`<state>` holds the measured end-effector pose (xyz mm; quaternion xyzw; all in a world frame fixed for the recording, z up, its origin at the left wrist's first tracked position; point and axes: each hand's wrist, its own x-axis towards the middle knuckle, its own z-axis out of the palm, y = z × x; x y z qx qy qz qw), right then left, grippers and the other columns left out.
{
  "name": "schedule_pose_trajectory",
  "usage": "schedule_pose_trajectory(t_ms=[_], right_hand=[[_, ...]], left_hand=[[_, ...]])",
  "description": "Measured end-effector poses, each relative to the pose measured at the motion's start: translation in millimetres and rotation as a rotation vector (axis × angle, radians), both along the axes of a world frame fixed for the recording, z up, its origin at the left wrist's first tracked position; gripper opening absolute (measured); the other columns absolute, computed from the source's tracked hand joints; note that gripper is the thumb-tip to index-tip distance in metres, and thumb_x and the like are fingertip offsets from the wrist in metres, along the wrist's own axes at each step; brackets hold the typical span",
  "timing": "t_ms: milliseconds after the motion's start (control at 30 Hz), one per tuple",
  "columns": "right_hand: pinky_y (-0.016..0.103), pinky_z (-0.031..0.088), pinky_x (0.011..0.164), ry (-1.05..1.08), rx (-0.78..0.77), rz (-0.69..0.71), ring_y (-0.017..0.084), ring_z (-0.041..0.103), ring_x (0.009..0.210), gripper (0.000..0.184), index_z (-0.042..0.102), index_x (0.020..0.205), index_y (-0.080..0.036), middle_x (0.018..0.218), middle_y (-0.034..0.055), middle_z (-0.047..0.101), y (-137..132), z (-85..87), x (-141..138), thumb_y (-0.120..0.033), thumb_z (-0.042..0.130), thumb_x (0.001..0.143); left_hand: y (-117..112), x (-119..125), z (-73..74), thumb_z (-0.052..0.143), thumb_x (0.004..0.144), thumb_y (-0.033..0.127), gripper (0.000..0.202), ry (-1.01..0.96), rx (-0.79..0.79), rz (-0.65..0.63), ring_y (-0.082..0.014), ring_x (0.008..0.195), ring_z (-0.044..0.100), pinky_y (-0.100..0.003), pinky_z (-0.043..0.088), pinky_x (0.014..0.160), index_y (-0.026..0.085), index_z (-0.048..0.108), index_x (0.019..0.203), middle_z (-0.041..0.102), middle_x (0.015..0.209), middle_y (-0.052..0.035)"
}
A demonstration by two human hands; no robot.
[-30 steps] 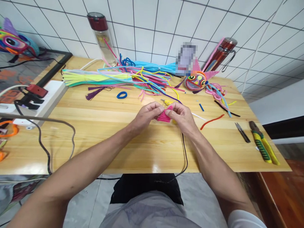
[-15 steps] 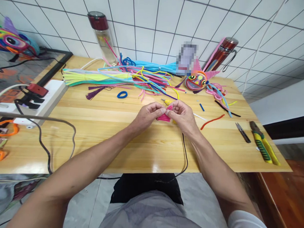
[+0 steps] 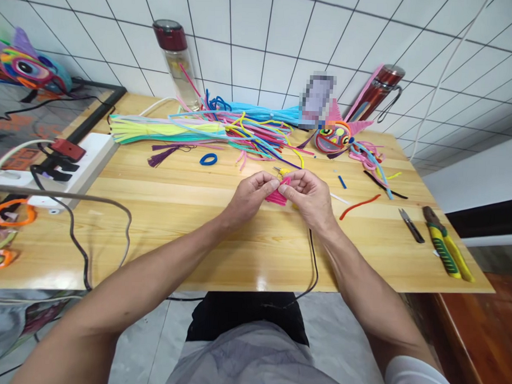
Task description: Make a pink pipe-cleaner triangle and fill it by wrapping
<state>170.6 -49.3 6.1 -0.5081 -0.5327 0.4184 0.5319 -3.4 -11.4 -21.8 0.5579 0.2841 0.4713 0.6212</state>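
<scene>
Nearest me: bare edge of the pale wooden table (image 3: pixel 186 262), thin black cord (image 3: pixel 315 267) running off it by my right forearm. Off to my right, yellow-and-green-handled pliers (image 3: pixel 445 243), with small dark-handled snips (image 3: pixel 411 225) just beside them.

Next, my hands. Left hand (image 3: pixel 248 198) nearly closed, thumb and forefinger pinched on the left part of a small hot-pink, ribbed piece of fuzzy stems (image 3: pixel 276 197). Right hand (image 3: pixel 312 198) likewise: fingers curled, thumb pressing the piece's upper right. The piece sits between my fingertips, in front of my chest; can't tell if its lower edge touches the table.

Handling, my judgement: very light, soft pile, probably bendy wire inside, so it should hold a bend. Not slippery, won't shatter, but a hard squeeze could crush the ribs. Best hold: light thumb-and-finger pinch at opposite edges.

Just behind my fingers, a yellow tool with a metal tip (image 3: pixel 283 172), mostly hidden. Farther, a blue fuzzy ring (image 3: pixel 207 163), then a yellow-and-mint stem bundle (image 3: pixel 166 130).
</scene>
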Motion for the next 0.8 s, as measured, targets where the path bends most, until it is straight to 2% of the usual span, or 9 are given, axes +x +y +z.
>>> schedule_pose_trajectory(t_ms=[200, 433, 600, 800], right_hand=[[0.033, 0.065, 0.077, 0.024, 0.041, -0.007, 0.016, 0.074, 0.076, 0.045, 0.075, 0.102, -0.024, 0.087, 0.0003, 0.08, -2.1, -2.1, -3.6, -0.048, 0.1, 0.074], [0.035, 0.067, 0.077, 0.0, 0.046, -0.039, 0.018, 0.076, 0.076, 0.038, 0.075, 0.104, -0.024, 0.088, 0.0014, 0.08, -0.3, -0.4, 0.0, -0.046, 0.094, 0.079], [0.033, 0.066, 0.072, 0.016, 0.041, -0.058, 0.016, 0.074, 0.072, 0.039, 0.074, 0.102, -0.025, 0.086, 0.0, 0.08, 0.6, -1.8, 0.4, -0.046, 0.096, 0.077], [0.035, 0.066, 0.076, -0.007, 0.062, -0.038, 0.017, 0.075, 0.074, 0.042, 0.074, 0.105, -0.025, 0.086, 0.0001, 0.08, -1.2, -4.8, -2.9, -0.048, 0.096, 0.078]], left_hand=[[-6.5, 3.2, 0.2, 0.083, 0.088, 0.066, 0.05, -0.024, -0.003, 0.083, -0.0146, 0.079, 0.061, -0.028, 0.052, 0.078, 0.018, 0.069, 0.089, 0.069, 0.084, -0.0016], [-6.3, 1.1, 2.5, 0.068, 0.099, 0.065, 0.048, -0.019, -0.033, 0.069, -0.0138, 0.072, 0.054, -0.028, 0.046, 0.069, 0.018, 0.067, 0.088, 0.063, 0.078, -0.0012], [-5.1, 1.7, 2.0, 0.079, 0.09, 0.057, 0.04, 0.0, -0.047, 0.044, -0.0139, 0.077, 0.059, -0.026, 0.048, 0.07, 0.018, 0.07, 0.095, 0.068, 0.085, -0.0014], [-6.3, 3.1, 3.7, 0.084, 0.086, 0.055, 0.041, -0.026, -0.051, 0.066, -0.0125, 0.072, 0.059, -0.026, 0.048, 0.068, 0.018, 0.068, 0.087, 0.068, 0.079, -0.0005]])
